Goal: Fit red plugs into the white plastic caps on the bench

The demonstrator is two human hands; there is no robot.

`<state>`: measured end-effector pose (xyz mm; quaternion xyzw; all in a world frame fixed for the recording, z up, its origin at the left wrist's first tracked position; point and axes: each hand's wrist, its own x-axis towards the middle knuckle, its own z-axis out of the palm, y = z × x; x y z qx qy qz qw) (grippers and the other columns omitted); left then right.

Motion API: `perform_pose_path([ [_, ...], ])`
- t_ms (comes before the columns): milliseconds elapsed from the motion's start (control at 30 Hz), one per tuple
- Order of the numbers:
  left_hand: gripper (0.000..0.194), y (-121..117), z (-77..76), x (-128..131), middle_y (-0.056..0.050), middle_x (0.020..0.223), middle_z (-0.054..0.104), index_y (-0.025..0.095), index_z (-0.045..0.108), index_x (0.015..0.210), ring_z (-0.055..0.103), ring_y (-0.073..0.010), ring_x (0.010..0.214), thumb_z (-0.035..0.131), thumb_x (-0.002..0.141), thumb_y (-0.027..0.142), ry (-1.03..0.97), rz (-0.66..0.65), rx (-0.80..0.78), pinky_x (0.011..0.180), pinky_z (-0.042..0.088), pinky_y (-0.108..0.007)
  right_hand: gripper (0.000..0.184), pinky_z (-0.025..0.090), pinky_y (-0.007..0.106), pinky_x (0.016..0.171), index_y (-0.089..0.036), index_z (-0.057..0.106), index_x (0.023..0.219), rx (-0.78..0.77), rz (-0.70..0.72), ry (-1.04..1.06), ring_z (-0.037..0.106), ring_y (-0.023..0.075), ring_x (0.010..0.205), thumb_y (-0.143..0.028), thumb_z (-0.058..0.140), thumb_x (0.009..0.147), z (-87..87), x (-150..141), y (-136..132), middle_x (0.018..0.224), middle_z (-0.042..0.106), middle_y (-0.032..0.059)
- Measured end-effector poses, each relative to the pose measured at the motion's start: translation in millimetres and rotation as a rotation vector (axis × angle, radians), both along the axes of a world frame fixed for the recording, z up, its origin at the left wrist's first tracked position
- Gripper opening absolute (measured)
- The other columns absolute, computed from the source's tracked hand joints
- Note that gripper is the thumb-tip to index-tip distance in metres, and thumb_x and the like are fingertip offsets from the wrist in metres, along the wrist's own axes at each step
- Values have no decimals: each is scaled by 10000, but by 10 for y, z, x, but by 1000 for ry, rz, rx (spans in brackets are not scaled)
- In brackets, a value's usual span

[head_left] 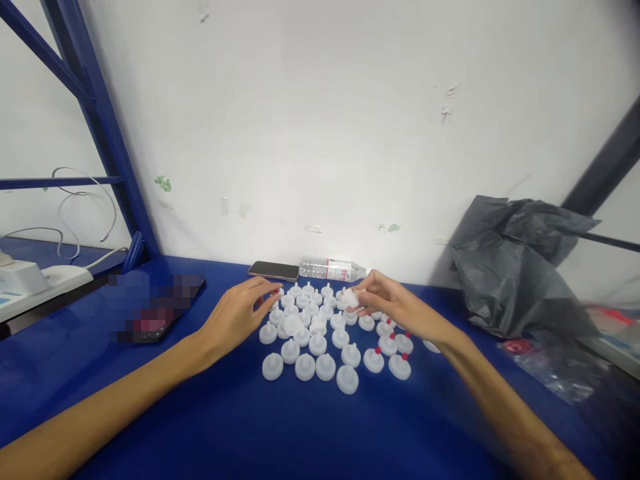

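Many white nozzle caps (317, 344), round with a short spout in the middle, stand spread over the blue table. Several on the right carry a small red tip (377, 351) on the spout. At the far left edge of the group, my left hand (243, 308) pinches a small red tip (277, 291) between thumb and fingers; most of it is covered. Above the right rear of the group, my right hand (393, 303) grips a white nozzle cap (351, 298), tilted, by its side. Some caps behind and under this hand are partly hidden.
A phone (273, 270) and a clear plastic bottle (333, 269) lie along the wall. On the left are a dark flat case (170, 310) and a white power strip (47, 283). A grey plastic bag (515, 260) and a clear bag (555, 363) sit on the right.
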<state>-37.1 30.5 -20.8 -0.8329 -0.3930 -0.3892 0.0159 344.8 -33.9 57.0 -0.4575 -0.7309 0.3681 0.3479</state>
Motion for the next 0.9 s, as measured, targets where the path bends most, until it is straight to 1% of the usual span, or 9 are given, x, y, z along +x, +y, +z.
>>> perform_pose_path([
  [67, 304, -44, -5, 34, -78, 1159, 961, 257, 971, 1303, 865, -235, 896, 669, 1271, 278, -24, -48, 29, 849, 742, -350, 333, 777, 532, 1073, -300, 740, 1175, 37, -15, 13, 937, 320, 1167, -610, 858, 1137, -52, -137, -19, 1289, 936, 109],
  [200, 263, -145, 4, 91, -77, 1203, 966, 256, 964, 1279, 881, -203, 936, 703, 1289, 236, -60, -173, 93, 886, 759, -304, 165, 784, 463, 870, -339, 815, 1199, 166, -38, -95, 895, 288, 968, -488, 845, 1135, -255, -462, -62, 1090, 909, 28],
  [300, 263, -209, -33, 128, -102, 1236, 963, 243, 952, 1340, 918, -210, 1035, 690, 1332, 250, -81, -316, 178, 948, 753, -293, 94, 820, 484, 914, -369, 846, 1191, 402, -68, -219, 901, 281, 950, -414, 888, 1120, -432, -657, -116, 1138, 927, 14],
  [400, 277, -256, -109, 148, -93, 1248, 958, 282, 942, 1438, 895, -169, 923, 681, 1346, 269, -60, -382, 194, 800, 686, -234, 83, 855, 531, 942, -408, 864, 1233, 652, -111, -330, 939, 311, 1017, -387, 850, 1155, -583, -772, -170, 1220, 946, 21],
  [467, 296, -279, -146, 154, -62, 1188, 942, 322, 934, 1477, 831, -130, 788, 685, 1334, 248, -34, -388, 167, 680, 604, -206, 120, 869, 548, 911, -437, 876, 1263, 743, -134, -363, 954, 331, 1038, -388, 834, 1162, -653, -812, -192, 1210, 949, 20],
  [567, 291, -294, -151, 159, -20, 1048, 900, 339, 929, 1453, 755, -114, 703, 707, 1309, 219, -22, -432, 147, 623, 551, -192, 149, 877, 547, 891, -454, 885, 1286, 794, -167, -396, 961, 338, 1046, -399, 810, 1171, -711, -846, -204, 1190, 951, 19],
  [667, 295, -287, -123, 160, -18, 1025, 901, 341, 937, 1429, 731, -111, 692, 686, 1312, 240, -3, -449, 125, 603, 545, -197, 142, 878, 535, 928, -439, 892, 1279, 777, -187, -448, 966, 333, 1058, -408, 797, 1178, -734, -867, -199, 1217, 959, 26],
  [800, 370, -271, -111, 154, -31, 1035, 911, 350, 968, 1400, 784, -111, 721, 603, 1342, 357, 34, -378, 64, 583, 554, -203, 166, 876, 552, 952, -423, 917, 1279, 742, -193, -481, 969, 353, 1065, -382, 839, 1138, -748, -883, -188, 1228, 963, 49],
  [900, 334, -264, -130, 154, -45, 1037, 936, 335, 970, 1388, 857, -138, 779, 639, 1346, 360, 46, -399, 68, 644, 630, -212, 141, 882, 575, 923, -438, 915, 1256, 781, -196, -435, 966, 356, 1030, -396, 839, 1145, -749, -889, -191, 1190, 963, 38],
])
